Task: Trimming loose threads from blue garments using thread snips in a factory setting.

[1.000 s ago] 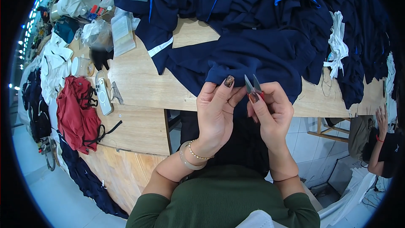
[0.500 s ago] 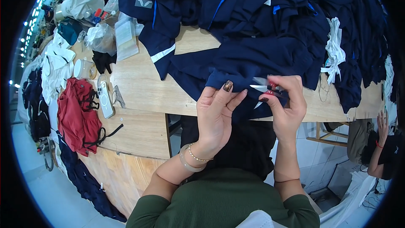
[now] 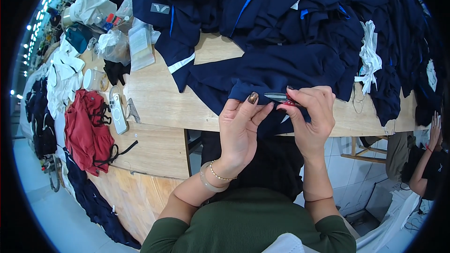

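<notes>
Since the earlier frame, the right hand (image 3: 311, 115) had drawn slightly back toward the left, so that the small thread snips (image 3: 280, 98) it pinched now pointed at the left thumb. The right hand's fingers were closed around the snips' red-handled end, the metal blades sticking out to the left. The left hand (image 3: 241, 129) was open-palmed but curled, its thumb and fingertips gripping the folded edge of a navy garment (image 3: 281, 68) that hung off the front edge of the wooden table (image 3: 159, 98), right at the person's chest. The garment lay just under both hands and ran back into a large heap of dark blue clothing with light blue stripes (image 3: 262, 0) covering the far half of the table. A bundle of white cords (image 3: 370, 56) rested on the heap to the right. To the left, well apart from the hands, lay a red garment (image 3: 86, 129), a white phone (image 3: 117, 110), a roll of tape (image 3: 93, 79), and clear plastic bags (image 3: 115, 44). At the far right another person's hand (image 3: 433, 126) showed beside the table.
</notes>
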Motion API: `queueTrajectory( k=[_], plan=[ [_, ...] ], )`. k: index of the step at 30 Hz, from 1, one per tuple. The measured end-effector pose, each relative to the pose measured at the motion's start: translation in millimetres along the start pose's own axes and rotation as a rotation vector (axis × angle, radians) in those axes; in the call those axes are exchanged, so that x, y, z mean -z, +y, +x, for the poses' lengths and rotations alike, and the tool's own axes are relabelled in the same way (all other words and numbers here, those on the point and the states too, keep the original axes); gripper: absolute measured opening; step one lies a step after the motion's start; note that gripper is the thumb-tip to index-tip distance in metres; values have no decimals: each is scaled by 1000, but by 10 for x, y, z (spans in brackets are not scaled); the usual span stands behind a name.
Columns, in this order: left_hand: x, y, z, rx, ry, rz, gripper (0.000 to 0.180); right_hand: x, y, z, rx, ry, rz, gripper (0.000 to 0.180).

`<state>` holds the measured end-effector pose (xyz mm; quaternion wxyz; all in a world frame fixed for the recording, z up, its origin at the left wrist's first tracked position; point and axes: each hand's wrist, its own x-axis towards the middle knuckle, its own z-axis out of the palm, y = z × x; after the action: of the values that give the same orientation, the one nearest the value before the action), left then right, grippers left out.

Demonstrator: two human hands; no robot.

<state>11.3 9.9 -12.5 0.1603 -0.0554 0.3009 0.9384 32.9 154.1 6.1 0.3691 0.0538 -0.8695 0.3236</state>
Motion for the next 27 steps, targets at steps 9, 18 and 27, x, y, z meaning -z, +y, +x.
queueTrajectory(
  k=[9,18,27],
  plan=[
    [-68,75,9,56,80,53,13,7,63,-47,-254,30,302,30],
    [-76,73,19,49,55,22,12,59,-19,-157,-413,-12,528,32],
    [-50,62,-2,48,32,30,12,31,50,-66,21,42,71,32]
  ],
)
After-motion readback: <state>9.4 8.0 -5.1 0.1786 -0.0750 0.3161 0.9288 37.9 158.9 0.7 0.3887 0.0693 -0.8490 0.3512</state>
